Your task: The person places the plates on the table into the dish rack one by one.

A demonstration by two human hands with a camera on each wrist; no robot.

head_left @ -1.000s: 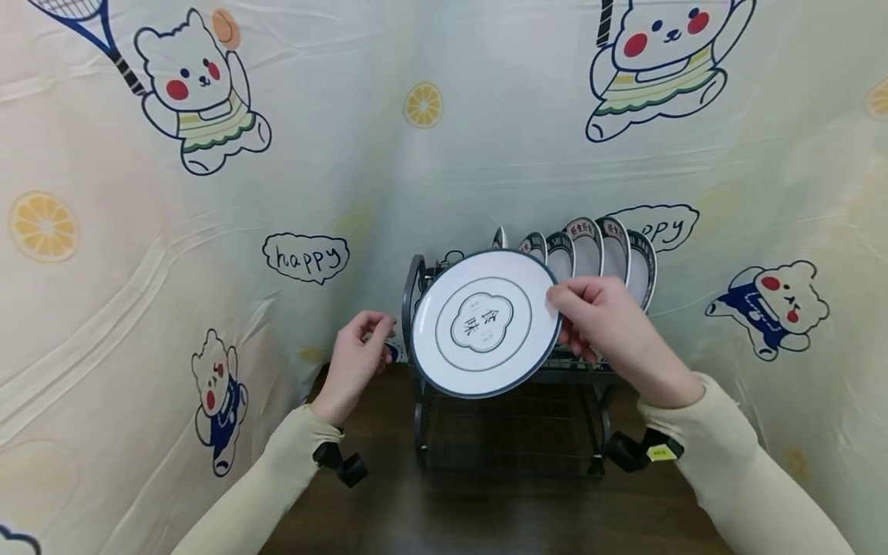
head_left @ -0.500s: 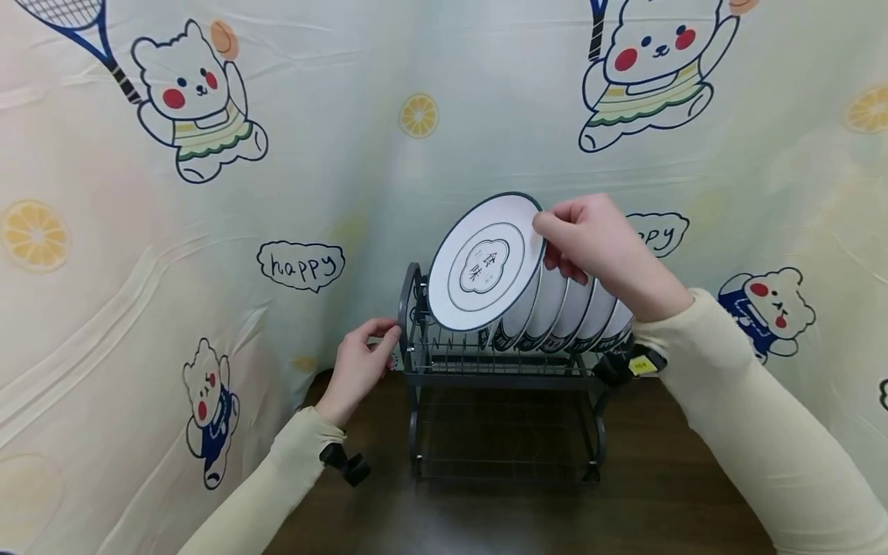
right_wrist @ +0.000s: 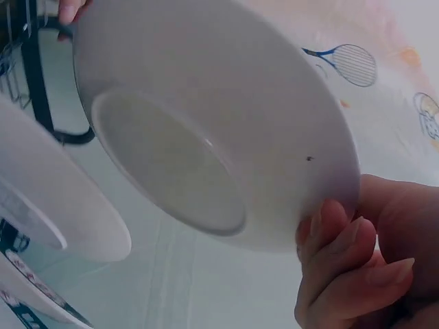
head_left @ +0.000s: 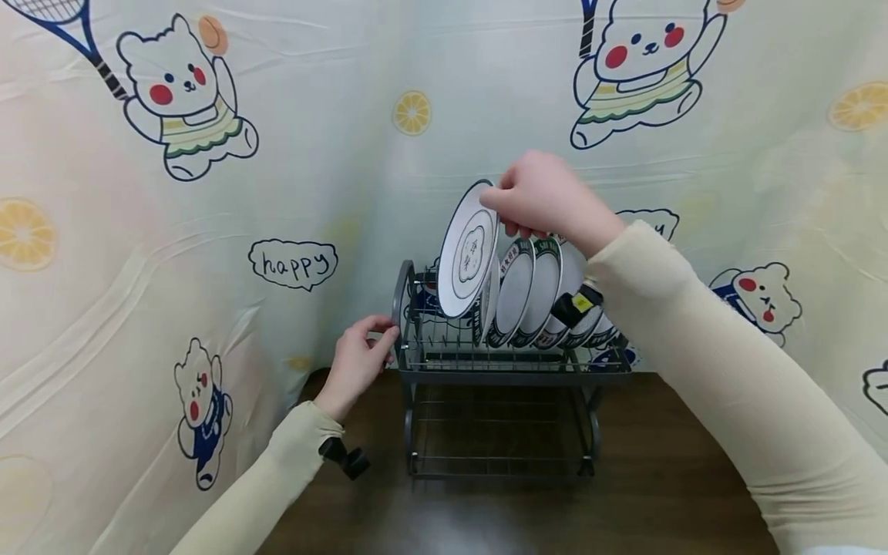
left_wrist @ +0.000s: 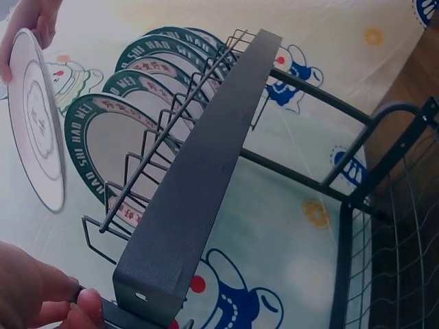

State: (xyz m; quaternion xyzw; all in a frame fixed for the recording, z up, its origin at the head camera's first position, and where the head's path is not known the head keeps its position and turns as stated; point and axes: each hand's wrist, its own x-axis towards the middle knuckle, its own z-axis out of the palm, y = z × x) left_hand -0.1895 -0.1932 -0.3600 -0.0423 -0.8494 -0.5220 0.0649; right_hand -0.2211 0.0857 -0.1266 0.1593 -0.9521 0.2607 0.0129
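My right hand [head_left: 548, 196] pinches the upper rim of a white plate [head_left: 459, 270] with a dark edge and printed characters in its centre. The plate stands nearly upright over the left part of a dark metal dish rack [head_left: 513, 378]; whether its lower edge touches the wires cannot be told. In the right wrist view its white underside [right_wrist: 171, 164] faces the camera, with curled fingers [right_wrist: 343, 253] at the rim. My left hand [head_left: 355, 361] grips the rack's left end bar, thumb and fingers about it in the left wrist view. Several green-rimmed plates [left_wrist: 116, 140] stand in the slots.
Below the plates the rack has a lower wire shelf [head_left: 496, 466]. A pale curtain [head_left: 312, 154] printed with bears and orange slices hangs behind and on both sides. Dark wooden floor [head_left: 486, 516] lies in front of the rack.
My right hand has carried the plate up and back over the rack, turning it from facing me to nearly edge-on. My left hand has moved onto the rack's left end bar.
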